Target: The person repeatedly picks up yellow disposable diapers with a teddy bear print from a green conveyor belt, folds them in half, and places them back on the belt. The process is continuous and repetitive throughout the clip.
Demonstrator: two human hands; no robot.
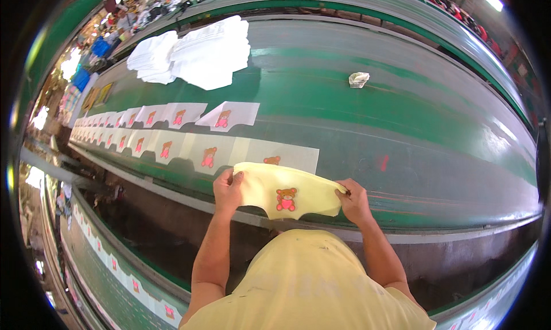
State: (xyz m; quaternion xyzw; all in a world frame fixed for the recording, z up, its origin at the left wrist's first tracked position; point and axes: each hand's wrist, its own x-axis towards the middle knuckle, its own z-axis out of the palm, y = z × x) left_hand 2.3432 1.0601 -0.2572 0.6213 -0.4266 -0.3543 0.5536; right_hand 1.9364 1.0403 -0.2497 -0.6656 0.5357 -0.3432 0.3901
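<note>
A yellow cut fabric piece (258,188) with a printed teddy bear is stretched between my two hands, above the front edge of a long green table (301,97). My left hand (228,190) pinches its left corner between thumb and fingers. At the opposite corner, my right hand (354,200) grips the cloth. Just behind it lies a pale printed piece (297,155), its bear partly hidden by the yellow cloth. That piece ends a front row of pale bear-printed pieces (196,151) running left. Behind them runs a second row of whitish printed pieces (241,114).
White fabric stacks (211,54) rest at the table's far left. A crumpled whitish scrap (358,80) sits toward the back. Red marks (384,163) stain the surface at right. Another table with printed pieces (135,285) stands at lower left, across a dark gap.
</note>
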